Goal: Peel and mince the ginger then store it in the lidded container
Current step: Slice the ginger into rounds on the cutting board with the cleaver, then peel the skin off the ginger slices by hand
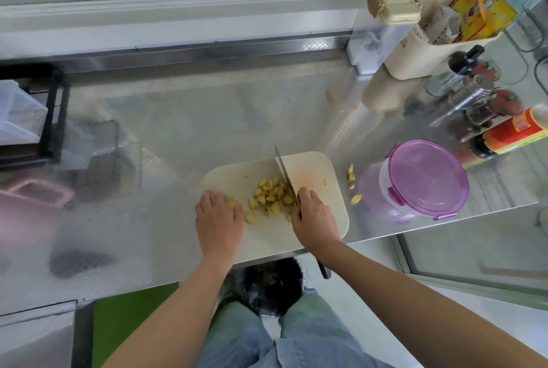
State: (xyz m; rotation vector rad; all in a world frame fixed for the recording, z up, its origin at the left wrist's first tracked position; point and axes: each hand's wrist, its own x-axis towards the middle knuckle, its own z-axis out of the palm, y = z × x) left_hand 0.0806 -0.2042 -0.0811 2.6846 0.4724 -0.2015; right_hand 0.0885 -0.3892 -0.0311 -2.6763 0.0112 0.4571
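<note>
Gripping knife (284, 175), chopped ginger (270, 193), bottle (514, 131) label blurred

The pale yellow ginger chunks (269, 194) sit on the cream rectangular plastic cutting board (330, 187) (one faint orange stain). The round translucent plastic container (427, 181) is purple.

The left hand (218, 219) lies flat; the right hand (314, 219) grips, fingers curled.

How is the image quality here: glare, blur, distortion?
Head view: wide-angle distortion bows the steel counter; its sheen gives hazy reflections at frame left. Head view, centre: cutting board, ginger pieces, knife, left hand and right hand read fairly sharp, no hard shadows.
</note>
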